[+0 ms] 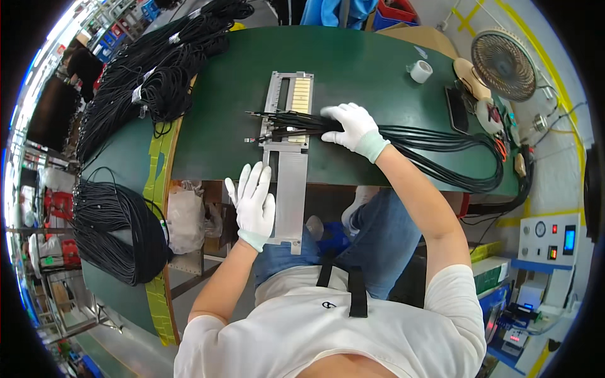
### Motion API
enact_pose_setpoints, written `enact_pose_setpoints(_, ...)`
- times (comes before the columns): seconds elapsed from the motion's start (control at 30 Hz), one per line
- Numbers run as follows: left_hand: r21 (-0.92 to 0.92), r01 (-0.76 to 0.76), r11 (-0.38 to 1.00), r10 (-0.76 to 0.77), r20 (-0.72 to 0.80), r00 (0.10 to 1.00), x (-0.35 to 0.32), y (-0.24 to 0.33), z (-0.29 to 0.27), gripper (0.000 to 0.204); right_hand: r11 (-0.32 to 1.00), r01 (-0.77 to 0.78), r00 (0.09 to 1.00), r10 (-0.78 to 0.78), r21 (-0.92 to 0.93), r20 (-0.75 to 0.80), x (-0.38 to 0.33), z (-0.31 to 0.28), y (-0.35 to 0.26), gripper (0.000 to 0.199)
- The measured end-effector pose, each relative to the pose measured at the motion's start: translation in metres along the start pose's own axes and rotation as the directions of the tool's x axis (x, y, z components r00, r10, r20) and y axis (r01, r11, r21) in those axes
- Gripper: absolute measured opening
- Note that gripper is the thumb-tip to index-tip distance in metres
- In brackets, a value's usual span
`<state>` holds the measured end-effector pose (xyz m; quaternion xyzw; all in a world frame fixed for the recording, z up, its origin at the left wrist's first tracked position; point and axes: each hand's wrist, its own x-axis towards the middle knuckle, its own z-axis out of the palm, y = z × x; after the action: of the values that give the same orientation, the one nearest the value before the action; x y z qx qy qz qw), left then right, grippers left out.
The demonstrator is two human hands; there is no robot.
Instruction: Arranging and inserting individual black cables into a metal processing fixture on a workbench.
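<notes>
My left hand (255, 199), in a white glove, is open with its fingers stretched out, over the left edge of a bare metal plate (292, 189). The plate reaches from a metal fixture (275, 90) with a row of cream-coloured blocks (302, 94) out past the table's near edge. My right hand (354, 128), also gloved, lies around a bundle of black cables (416, 134) just right of the fixture, thumb and fingers on either side of it. Fanned cable ends lie across the fixture, pointing left. The rest of the bundle loops to the right over the green table (359, 63).
Large coils of black cable (157, 88) and another coil (116, 227) lie on the left table. A white roll (420, 72), a phone (456, 108) and a fan (503, 64) are at the right. A control box (549, 239) stands lower right.
</notes>
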<state>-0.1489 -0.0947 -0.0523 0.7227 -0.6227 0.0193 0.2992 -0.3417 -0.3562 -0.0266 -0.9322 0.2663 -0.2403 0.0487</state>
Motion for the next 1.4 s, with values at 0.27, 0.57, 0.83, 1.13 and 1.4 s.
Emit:
enact_pose_setpoints(0.27,-0.026,0.045,0.999,-0.045,0.012,0.999,-0.001,0.004,0.001,0.057,0.858,-0.365,0.896,0.217,0.362,0.387,0.025,-0.042,0.029,0.043)
enact_pose_setpoints(0.57,-0.066,0.017,0.998,-0.015,0.034,0.999,-0.001,-0.002,-0.001,0.055,0.996,0.051,0.983,-0.062,0.067,0.173,0.018,-0.025,-0.012,0.041)
enact_pose_setpoints(0.83,-0.137,0.032,0.99,-0.03,0.011,0.999,-0.016,0.008,-0.005,0.051,0.999,-0.043,0.994,0.041,0.01,0.099,0.019,-0.004,0.015,0.021)
enact_pose_setpoints(1.13,-0.164,0.05,0.985,-0.086,-0.222,0.971,0.038,-0.021,-0.026,0.026,0.937,-0.01,1.0,0.01,0.349,0.0,0.014,-0.022,-0.007,0.014)
enact_pose_setpoints(1.4,-0.146,0.067,0.987,-0.093,-0.177,0.98,0.093,-0.032,0.015,0.022,0.877,-0.083,0.991,0.024,0.473,0.129,0.016,-0.027,-0.015,0.015)
